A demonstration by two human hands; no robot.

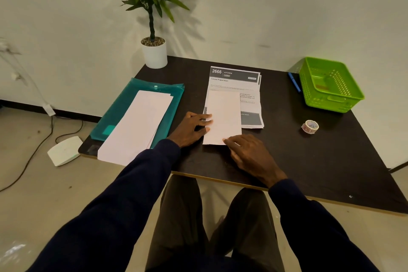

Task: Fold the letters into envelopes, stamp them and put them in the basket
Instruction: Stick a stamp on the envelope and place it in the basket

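A folded white letter (223, 115) lies on top of a stack of printed letters (235, 83) in the middle of the dark table (309, 161). My left hand (192, 128) presses its fingertips on the folded letter's left edge. My right hand (249, 154) rests flat with its fingertips on the letter's near corner. A pile of white envelopes (136, 128) lies on a teal plastic folder (123, 108) at the left. A roll of stamps (310, 126) sits to the right. The green basket (331, 85) stands at the back right corner.
A potted plant (154, 51) stands at the table's back left corner. A blue pen (294, 81) lies just left of the basket. On the floor at the left are a white device (65, 150) and cables. My legs are under the table's near edge.
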